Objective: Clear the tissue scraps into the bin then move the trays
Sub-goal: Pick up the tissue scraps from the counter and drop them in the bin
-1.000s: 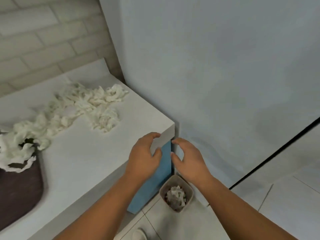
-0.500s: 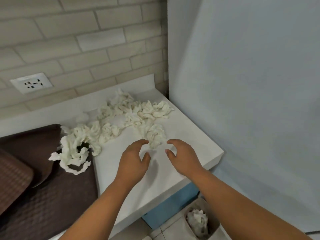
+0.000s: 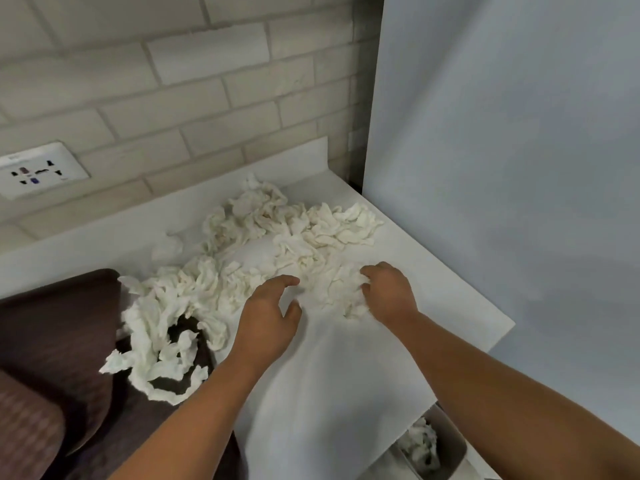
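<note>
Your right hand (image 3: 388, 292) is curling its fingers into a clump of the tissue scraps (image 3: 287, 237) near the right edge of the worktop (image 3: 346, 368), so it's grasping tissue, though how tight the grip is you can't really tell. Your left hand (image 3: 266, 320) is hovering just beside that clump with the fingers spread and loose, holding nothing. The rest of the scraps are lying in a messy band running from the back right corner of the worktop toward the left, and the end of it is spilling over onto the dark brown trays (image 3: 59, 341) sitting at the left side. The bin (image 3: 453, 445) is sitting on the floor below the front right corner of the worktop, with some tissue already lying inside it.
</note>
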The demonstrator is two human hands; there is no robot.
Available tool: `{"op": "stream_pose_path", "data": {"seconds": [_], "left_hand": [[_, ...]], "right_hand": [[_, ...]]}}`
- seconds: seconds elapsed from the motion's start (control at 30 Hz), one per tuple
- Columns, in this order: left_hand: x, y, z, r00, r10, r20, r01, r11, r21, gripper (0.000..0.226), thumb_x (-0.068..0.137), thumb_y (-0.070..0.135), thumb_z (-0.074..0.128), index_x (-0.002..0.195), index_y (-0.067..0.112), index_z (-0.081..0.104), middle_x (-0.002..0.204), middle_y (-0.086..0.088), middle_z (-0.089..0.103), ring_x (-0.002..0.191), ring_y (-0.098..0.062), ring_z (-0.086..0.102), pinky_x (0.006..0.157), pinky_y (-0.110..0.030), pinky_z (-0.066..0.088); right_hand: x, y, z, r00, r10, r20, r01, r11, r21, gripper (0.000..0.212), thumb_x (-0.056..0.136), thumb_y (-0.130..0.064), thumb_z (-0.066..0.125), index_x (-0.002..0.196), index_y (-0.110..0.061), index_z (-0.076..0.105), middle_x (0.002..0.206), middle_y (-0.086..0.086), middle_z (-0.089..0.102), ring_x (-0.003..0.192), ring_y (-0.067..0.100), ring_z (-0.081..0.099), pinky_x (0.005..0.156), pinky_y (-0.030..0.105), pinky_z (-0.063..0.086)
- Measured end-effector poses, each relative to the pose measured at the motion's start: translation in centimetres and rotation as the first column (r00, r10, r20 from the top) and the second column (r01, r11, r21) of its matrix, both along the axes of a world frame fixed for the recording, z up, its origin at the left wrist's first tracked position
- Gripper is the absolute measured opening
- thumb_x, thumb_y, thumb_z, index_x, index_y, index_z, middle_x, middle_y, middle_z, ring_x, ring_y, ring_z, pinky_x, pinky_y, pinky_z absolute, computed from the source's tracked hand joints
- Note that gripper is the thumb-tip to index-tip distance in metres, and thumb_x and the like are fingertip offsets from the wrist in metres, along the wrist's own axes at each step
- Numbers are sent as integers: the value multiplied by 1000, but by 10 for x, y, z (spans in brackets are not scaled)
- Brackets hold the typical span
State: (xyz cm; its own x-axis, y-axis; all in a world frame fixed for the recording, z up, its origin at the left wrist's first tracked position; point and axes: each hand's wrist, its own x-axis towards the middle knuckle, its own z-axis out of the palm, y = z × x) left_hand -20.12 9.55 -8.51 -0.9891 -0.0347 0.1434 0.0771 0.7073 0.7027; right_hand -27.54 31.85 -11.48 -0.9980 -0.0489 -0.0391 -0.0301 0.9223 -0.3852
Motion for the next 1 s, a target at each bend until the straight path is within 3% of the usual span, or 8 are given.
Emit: {"op": "stream_pose_path", "data": {"seconds": [0.17,0.37,0.57,0.7,0.77,0.83,0.9,1.0], "left_hand": [[-24,0,-2,1000,-27,-5,27,999,46,36,90,11,63,124,21,62,130,9,59,125,-9,51,102,-16,33],[-49,13,3,996,-70,-51,73,996,56,33,91,16,63,124,23,62,125,10,62,115,-14,55,99,-29,45],[-65,34,5,987,-149,-53,151,988,28,33,94,33,62,126,23,62,120,11,63,104,-10,56,92,-27,47],[-68,44,-2,942,-319,107,335,919,-208,43,92,29,65,133,21,57,125,2,61,113,-20,55,97,-32,45],[-68,46,-6,924,-326,202,380,849,-367,45,91,27,65,135,23,54,127,0,60,117,-23,54,98,-36,46],[-67,47,-11,918,-310,248,394,790,-471,40,89,18,63,129,23,57,121,-1,61,112,-23,57,93,-37,49],[-64,45,-16,920,-294,261,390,761,-519,40,87,7,60,124,22,60,115,-1,62,105,-21,60,88,-34,51],[-63,41,-19,922,-256,291,370,804,-466,37,88,3,58,120,20,65,111,-2,65,99,-19,61,85,-24,48]], "right_hand": [[0,5,15,986,-70,-151,48,988,-146,36,95,-6,48,125,-12,65,108,10,70,98,27,65,90,32,50],[15,15,46,958,-127,-257,24,929,-369,39,91,6,43,116,-10,68,117,4,68,107,18,62,98,19,41],[28,27,59,963,-173,-204,67,894,-443,32,92,4,38,99,-18,60,85,-11,60,74,5,54,66,7,37],[38,36,63,963,-235,-134,139,856,-497,22,98,-8,37,88,-21,52,80,-7,57,69,6,51,58,14,38],[44,40,67,960,-266,-91,178,825,-537,20,101,-19,40,83,-24,47,78,-9,53,68,7,48,59,20,36],[49,45,70,962,-268,-50,198,813,-548,10,100,-27,46,91,-22,49,82,-13,53,71,4,51,59,19,35],[54,51,71,967,-251,-41,190,819,-542,10,98,-29,51,99,-18,52,86,-14,56,75,3,54,60,16,36],[62,60,72,969,-240,-55,170,813,-557,8,98,-27,52,101,-20,55,96,-10,62,87,8,60,69,19,43]]}}
